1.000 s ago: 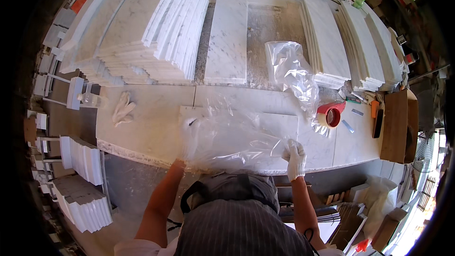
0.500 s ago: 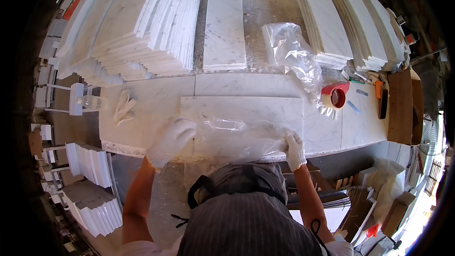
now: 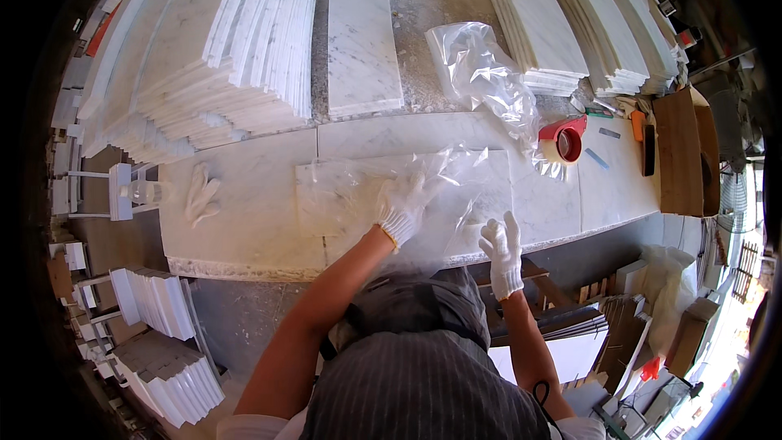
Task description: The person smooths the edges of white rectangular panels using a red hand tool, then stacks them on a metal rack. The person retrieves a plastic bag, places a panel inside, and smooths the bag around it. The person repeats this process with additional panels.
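A flat marble slab [image 3: 322,200] with grey veins lies crosswise on the worktop in front of me. Clear plastic film [image 3: 468,167] covers much of it, crumpled and raised along the far side. My left hand [image 3: 405,200], in a white knit glove, reaches over the slab amid the film, fingers stretched out; the film's shine blurs them, and whether the hand is inside or on top of the film I cannot tell. My right hand [image 3: 502,257], gloved too, is raised at the front edge, right of the film, fingers apart and nothing visible in them.
Tall stacks of marble slabs [image 3: 236,57] stand at the back left, more slabs [image 3: 542,24] at the back right. A red tape dispenser [image 3: 562,140], crumpled plastic film [image 3: 481,61] and a cardboard box [image 3: 680,151] are to the right. A loose glove [image 3: 201,194] and a clear bottle [image 3: 147,191] lie left.
My left hand has swept right from the slab's left end to its middle, and the film now spreads farther over the slab. My right hand has come off the film's right end.
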